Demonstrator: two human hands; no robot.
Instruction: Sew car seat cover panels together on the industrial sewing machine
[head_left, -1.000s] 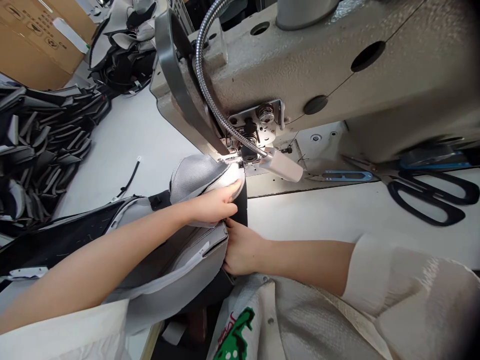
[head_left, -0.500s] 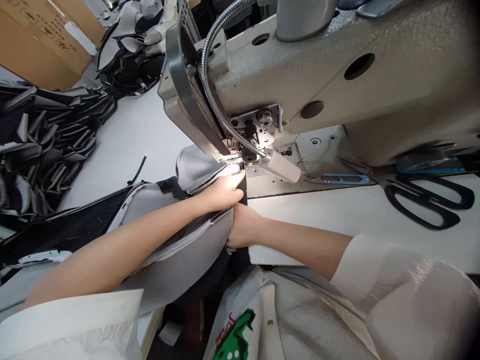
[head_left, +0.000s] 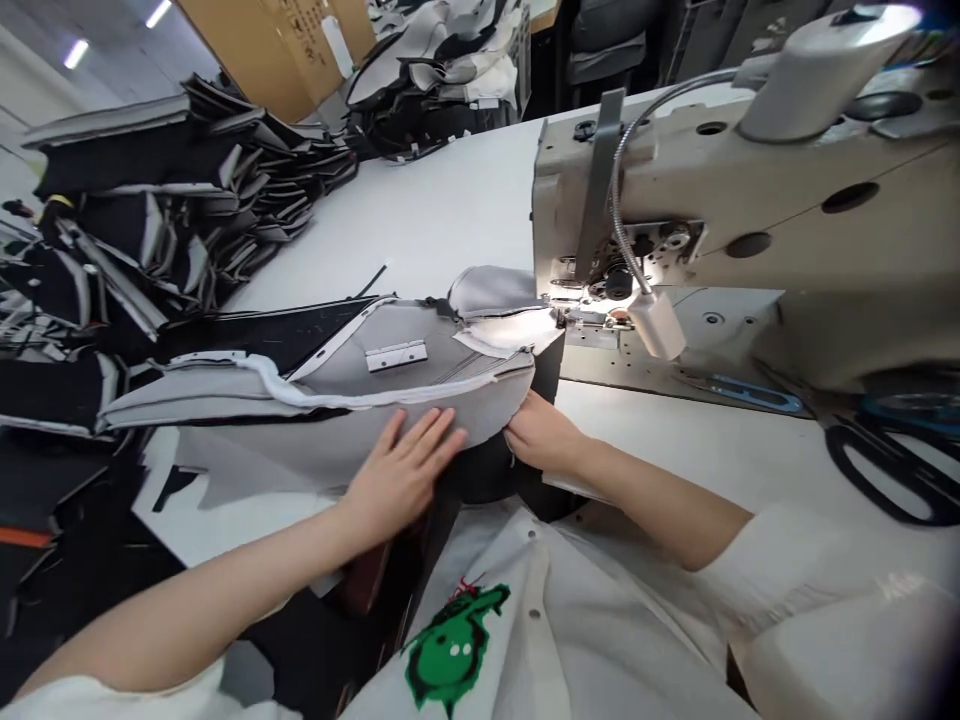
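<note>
A grey and black padded fabric piece [head_left: 480,405] with white edging lies across the table, its right end at the needle area of a sewing machine [head_left: 592,290]. My left hand [head_left: 401,475] rests on the near grey panel, fingers spread and stretched out. At the right end of the piece, my right hand [head_left: 544,432] is closed on its edge; the fingertips are partly hidden by the fabric. A rounded grey flap [head_left: 491,290] stands up beside the machine's head. On the inner grey face sits a small pale strip [head_left: 396,356].
Stacked black and grey fabric pieces [head_left: 225,190] fill the left side, with another pile [head_left: 442,70] and a cardboard box [head_left: 277,60] behind. Black-handled scissors [head_left: 892,470] and blue thread snips [head_left: 757,393] lie right of the needle. A small lamp [head_left: 658,325] hangs beside it.
My left hand has left the spot by the needle and moved down and left onto the near panel, its fingers opening out. My right hand still grips the edge. The camera view has swung left.
</note>
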